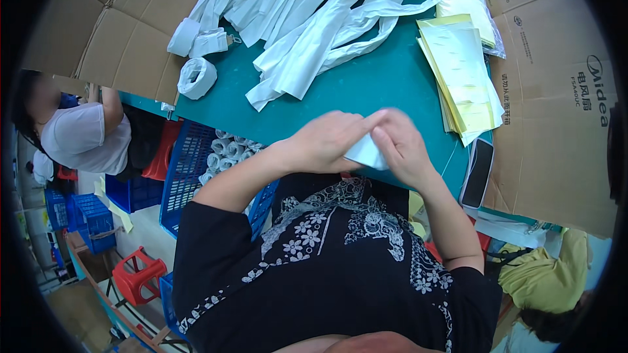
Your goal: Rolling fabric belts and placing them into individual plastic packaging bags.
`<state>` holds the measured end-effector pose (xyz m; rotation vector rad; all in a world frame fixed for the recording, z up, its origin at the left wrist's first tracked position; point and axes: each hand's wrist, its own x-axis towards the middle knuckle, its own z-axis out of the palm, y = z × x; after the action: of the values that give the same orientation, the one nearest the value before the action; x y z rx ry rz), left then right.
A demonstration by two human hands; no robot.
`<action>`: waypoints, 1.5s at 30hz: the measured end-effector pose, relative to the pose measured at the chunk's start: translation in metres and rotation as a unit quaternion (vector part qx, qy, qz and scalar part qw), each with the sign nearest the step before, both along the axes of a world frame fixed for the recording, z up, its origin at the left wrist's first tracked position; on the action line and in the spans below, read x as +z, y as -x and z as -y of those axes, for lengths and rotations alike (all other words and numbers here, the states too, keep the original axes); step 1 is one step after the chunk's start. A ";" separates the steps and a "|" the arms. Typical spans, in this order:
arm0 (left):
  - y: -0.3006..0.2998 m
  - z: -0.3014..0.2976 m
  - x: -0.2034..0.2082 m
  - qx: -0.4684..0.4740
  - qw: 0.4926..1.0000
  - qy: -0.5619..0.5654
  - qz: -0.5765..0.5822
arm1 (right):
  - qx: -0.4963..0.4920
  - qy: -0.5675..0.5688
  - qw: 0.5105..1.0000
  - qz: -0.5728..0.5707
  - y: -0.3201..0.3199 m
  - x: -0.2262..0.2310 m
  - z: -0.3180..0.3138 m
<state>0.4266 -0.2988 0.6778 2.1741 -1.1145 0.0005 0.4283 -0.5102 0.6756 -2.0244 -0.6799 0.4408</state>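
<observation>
In front of my chest, at the table's near edge, both hands meet around a folded or rolled white strip. My left hand is closed over its left side, fingers reaching across toward the right. My right hand grips it from the other side, thumb against the white face; its upper edge is blurred. Part of the strip is hidden by the fingers. Beyond my hands a heap of long, loose white strips covers the far side of the green table. A coiled white strip sits at the left.
A blue basket with several white rolls stands below the table's left edge. Yellow and white sheets lie at the right, above a dark-faced device. Cardboard walls both sides. Other people sit left and lower right.
</observation>
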 end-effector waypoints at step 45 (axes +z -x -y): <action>0.074 0.006 -0.072 0.340 0.893 0.198 -0.219 | -0.360 -0.436 0.726 -0.391 -0.147 -0.071 -0.035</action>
<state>0.3529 -0.3052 0.6055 1.9399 -0.0545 0.0440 0.5755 -0.4751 0.6043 -0.8907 0.4147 0.3458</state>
